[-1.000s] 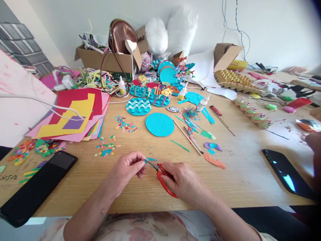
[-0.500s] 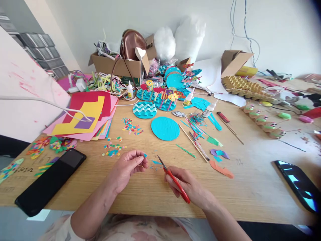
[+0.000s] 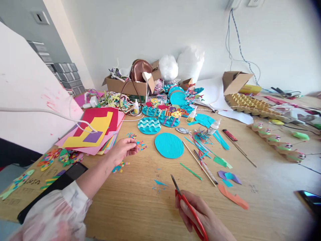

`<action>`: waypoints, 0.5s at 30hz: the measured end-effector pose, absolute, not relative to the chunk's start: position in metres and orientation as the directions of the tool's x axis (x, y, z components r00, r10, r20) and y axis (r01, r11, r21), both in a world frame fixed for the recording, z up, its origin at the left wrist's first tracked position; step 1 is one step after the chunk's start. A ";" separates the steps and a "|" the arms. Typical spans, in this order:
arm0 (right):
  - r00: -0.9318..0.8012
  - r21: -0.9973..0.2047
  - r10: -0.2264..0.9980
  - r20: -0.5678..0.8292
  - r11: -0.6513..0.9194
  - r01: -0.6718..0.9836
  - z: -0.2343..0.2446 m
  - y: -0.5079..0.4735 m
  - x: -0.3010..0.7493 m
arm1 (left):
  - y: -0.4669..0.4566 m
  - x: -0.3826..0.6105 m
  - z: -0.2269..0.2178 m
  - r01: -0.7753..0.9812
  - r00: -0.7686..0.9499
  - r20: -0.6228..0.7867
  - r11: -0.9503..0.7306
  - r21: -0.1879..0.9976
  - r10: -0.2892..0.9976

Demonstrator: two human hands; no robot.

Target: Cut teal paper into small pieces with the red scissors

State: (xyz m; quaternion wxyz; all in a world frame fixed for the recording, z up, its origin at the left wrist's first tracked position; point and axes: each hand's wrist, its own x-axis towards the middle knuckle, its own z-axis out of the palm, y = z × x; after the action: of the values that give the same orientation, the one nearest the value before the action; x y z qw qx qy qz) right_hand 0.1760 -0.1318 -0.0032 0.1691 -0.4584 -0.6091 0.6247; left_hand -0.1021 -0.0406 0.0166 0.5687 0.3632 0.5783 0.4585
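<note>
My left hand [image 3: 125, 149] is over the left-middle of the table, thumb and fingers pinched on a tiny blue paper piece [image 3: 137, 143]. Just beyond the fingertips lies a pile of small coloured paper bits [image 3: 142, 146]. Round paper dots [image 3: 122, 167] are partly hidden below that hand. In my right hand [image 3: 194, 209], near the front edge, are red-handled scissors [image 3: 192, 210] with their blades together, pointing up and left. Blue paper scraps [image 3: 159, 182] lie left of the blade tips. A flat blue disc [image 3: 169, 145] sits between and beyond both hands.
Coloured sheets [image 3: 96, 129] are stacked at left, near a dark phone-like object [image 3: 72, 172]. Brushes [image 3: 200, 164], paper strips and a glue bottle [image 3: 213, 127] lie right of the disc. Decorated blue discs [image 3: 149, 125] and a cardboard box [image 3: 127, 87] stand farther back.
My left hand has moved forward and left to the pile of paper bits. My right hand, with the scissors, is lower in view. The camera view has tilted up.
</note>
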 end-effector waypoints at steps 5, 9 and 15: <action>-0.551 -0.926 0.758 -0.349 -0.190 0.326 -0.002 -0.127 0.177 | -0.011 -0.105 0.003 0.184 -0.141 -0.304 0.326 0.927 0.942; -0.545 -0.928 0.767 -0.338 -0.175 0.328 0.000 -0.125 0.176 | 0.008 -0.110 -0.010 0.466 -0.154 -0.236 0.281 0.839 0.960; -0.501 -0.917 0.793 -0.347 -0.175 0.357 -0.001 -0.124 0.181 | 0.002 -0.104 0.000 0.769 -0.046 -0.019 0.047 0.638 0.999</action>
State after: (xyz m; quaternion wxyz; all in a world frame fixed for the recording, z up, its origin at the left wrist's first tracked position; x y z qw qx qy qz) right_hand 0.1810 -0.1243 -0.0007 0.1791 -0.4664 -0.6167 0.6083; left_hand -0.1037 0.0022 0.0003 0.2407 0.6474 0.6825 0.2390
